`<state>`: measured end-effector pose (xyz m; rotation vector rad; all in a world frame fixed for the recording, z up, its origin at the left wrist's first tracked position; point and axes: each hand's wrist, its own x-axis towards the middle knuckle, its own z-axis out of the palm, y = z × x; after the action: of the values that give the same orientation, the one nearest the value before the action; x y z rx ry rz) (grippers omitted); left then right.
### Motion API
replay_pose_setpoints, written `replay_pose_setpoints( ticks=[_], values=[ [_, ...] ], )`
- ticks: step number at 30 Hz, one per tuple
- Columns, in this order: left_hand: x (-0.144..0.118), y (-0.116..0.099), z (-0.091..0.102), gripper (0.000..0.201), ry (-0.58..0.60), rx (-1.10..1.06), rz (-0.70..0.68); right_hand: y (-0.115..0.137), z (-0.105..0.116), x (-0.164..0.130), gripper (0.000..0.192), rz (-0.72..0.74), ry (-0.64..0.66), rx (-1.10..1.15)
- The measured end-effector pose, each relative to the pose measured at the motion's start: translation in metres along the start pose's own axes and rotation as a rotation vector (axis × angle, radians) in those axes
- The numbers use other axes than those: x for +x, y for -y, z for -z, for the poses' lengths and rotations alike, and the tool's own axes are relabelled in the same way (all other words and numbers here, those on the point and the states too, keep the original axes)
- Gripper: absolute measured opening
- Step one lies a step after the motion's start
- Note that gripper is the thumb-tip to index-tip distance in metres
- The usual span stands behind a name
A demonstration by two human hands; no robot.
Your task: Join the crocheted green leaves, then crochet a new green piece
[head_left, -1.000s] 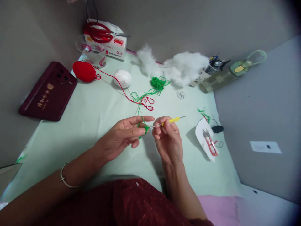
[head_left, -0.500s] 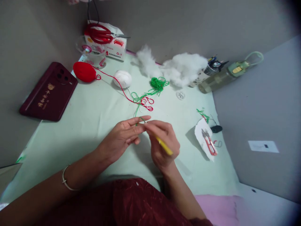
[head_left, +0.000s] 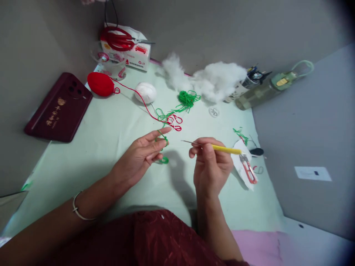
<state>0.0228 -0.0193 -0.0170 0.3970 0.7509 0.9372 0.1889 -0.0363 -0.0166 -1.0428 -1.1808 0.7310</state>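
1. Left hand (head_left: 140,157): palm up, fingers loosely curled, thin green yarn (head_left: 163,139) looped round the forefinger and pinched by the fingertips, a small green crocheted piece (head_left: 164,160) hanging just below them.
2. Right hand (head_left: 212,166): closed around a slim crochet hook with a yellow handle and bare metal shaft (head_left: 212,146), held level, metal tip pointing to 9 o'clock toward the left hand.
3. Hands apart; hook tip short of the yarn, a clear gap between, green piece at 9 o'clock from the right hand.
4. At 12 o'clock from the left fingertips: green strand running up into a tangle of red yarn loops (head_left: 175,122), then on to a loose heap of green yarn (head_left: 187,98).
5. At 3 o'clock from the right hand: red-handled thread snips (head_left: 246,168) on a white scrap of paper (head_left: 238,162), just beside the hook's handle end.
6. Farther off at 11 o'clock: white yarn ball (head_left: 145,92), red yarn ball (head_left: 101,84), dark red phone in its case (head_left: 58,107).
7. At 12 to 1 o'clock: fluffy white stuffing (head_left: 219,81) against the wall, clear bottle with a green cap (head_left: 263,90) lying beyond.
8. All resting on a pale green table mat (head_left: 91,147).
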Motion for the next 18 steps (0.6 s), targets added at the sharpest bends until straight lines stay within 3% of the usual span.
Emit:
replay_pose_setpoints(
  ticks=[3, 7, 18],
  values=[
    [-0.0011, -0.0007, -0.0003, 0.026, -0.008, 0.059, -0.055, -0.0004, 0.0007, 0.0038, 0.014, -0.112, 0.027, 0.165],
    [-0.0029, 0.0041, -0.0006, 0.014, 0.012, 0.105, -0.067, -0.0001, -0.0024, -0.0008, 0.012, -0.068, 0.061, 0.119],
    [-0.0037, 0.0025, -0.0029, 0.009, -0.006, 0.123, -0.064, 0.0033, -0.0035, -0.0026, 0.011, -0.005, 0.110, -0.003]
  ],
)
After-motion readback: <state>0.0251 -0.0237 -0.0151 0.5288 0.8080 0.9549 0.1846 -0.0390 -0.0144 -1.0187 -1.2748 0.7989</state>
